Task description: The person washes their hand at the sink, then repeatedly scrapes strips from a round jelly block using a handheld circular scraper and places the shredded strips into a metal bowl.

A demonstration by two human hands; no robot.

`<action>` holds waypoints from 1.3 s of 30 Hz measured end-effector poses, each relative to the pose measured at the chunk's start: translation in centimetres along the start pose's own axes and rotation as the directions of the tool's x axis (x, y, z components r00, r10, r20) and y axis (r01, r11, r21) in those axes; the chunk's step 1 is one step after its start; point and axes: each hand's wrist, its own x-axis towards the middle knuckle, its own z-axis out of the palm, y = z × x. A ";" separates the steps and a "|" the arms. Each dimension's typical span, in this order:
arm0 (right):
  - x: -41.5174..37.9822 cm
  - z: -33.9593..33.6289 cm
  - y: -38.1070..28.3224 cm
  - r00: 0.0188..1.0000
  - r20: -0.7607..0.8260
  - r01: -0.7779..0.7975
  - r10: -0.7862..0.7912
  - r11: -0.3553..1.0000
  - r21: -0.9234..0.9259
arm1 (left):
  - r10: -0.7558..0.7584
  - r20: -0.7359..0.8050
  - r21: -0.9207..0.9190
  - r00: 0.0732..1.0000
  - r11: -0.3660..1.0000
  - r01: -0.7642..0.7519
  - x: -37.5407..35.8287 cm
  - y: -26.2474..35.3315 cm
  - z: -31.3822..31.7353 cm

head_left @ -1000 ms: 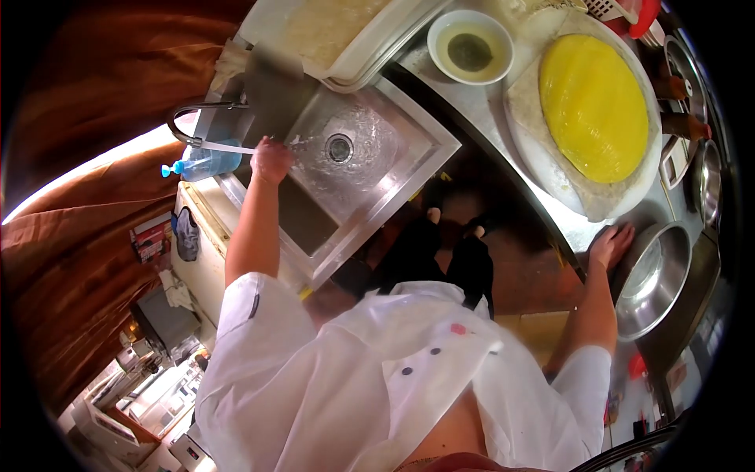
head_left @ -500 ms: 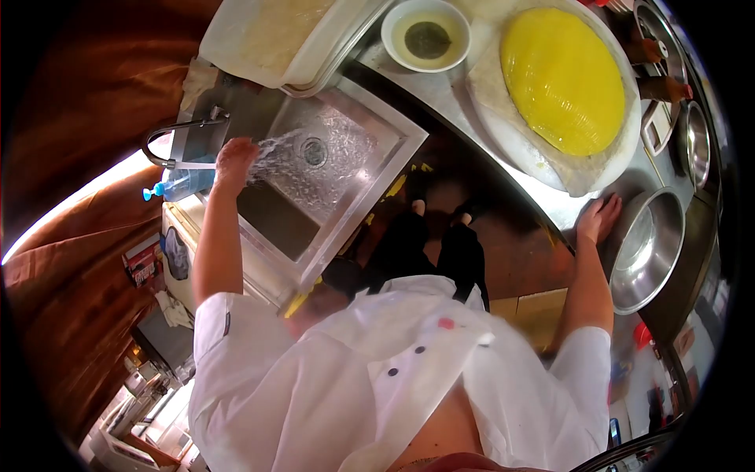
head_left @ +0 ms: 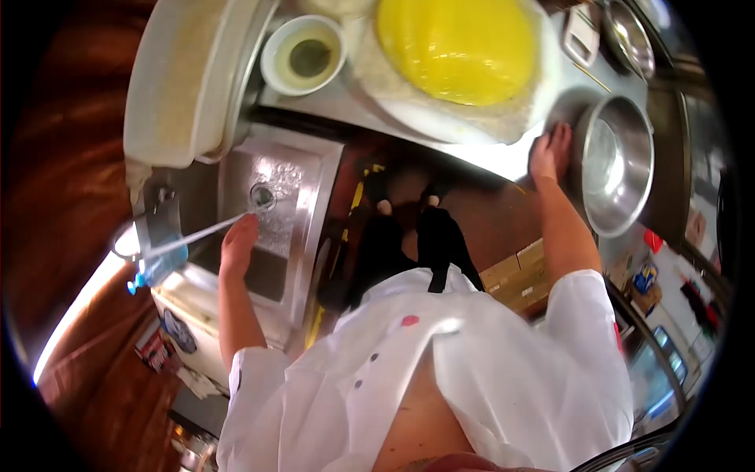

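Note:
My left hand (head_left: 238,245) is over the metal sink (head_left: 292,267), close beside the water stream (head_left: 206,230) from the curved faucet (head_left: 130,238). It holds nothing that I can see; its fingers point forward and are partly foreshortened. Water runs towards the drain (head_left: 262,196). My right hand (head_left: 552,151) rests open on the edge of the steel counter (head_left: 503,163), fingers spread, right beside a shiny metal bowl (head_left: 619,167). The bowl's inside looks bare.
A yellow, film-like glossy mound (head_left: 460,51) lies on a pale round board on the counter. A white bowl (head_left: 304,55) of liquid with a dark centre stands left of it. A large plastic tub (head_left: 177,79) borders the sink. A blue bottle (head_left: 165,259) stands by the faucet.
My left hand has come out of the water's full flow, and the stream now passes in front of it unbroken. The view has turned and shifted; my right hand stays by the metal bowl.

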 end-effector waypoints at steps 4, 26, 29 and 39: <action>-0.1 -0.7 -1.0 0.998 0.001 -0.060 0.060 0.998 -0.021 | -0.013 0.109 0.893 0.994 -0.438 -0.104 -2.4 2.8 2.0; 0.6 -4.3 -3.5 0.846 0.415 -0.435 0.335 0.883 0.174 | 0.470 0.851 0.508 0.235 -0.620 -0.598 9.7 25.7 63.1; 1.0 -4.9 -3.4 0.841 0.433 -0.427 0.323 0.889 0.166 | 0.441 0.862 0.494 0.252 -0.614 -0.616 13.7 29.8 66.2; 0.6 -4.0 -3.4 0.839 0.433 -0.432 0.330 0.887 0.161 | 0.221 0.972 0.005 -0.077 -0.346 -0.938 9.6 28.2 67.4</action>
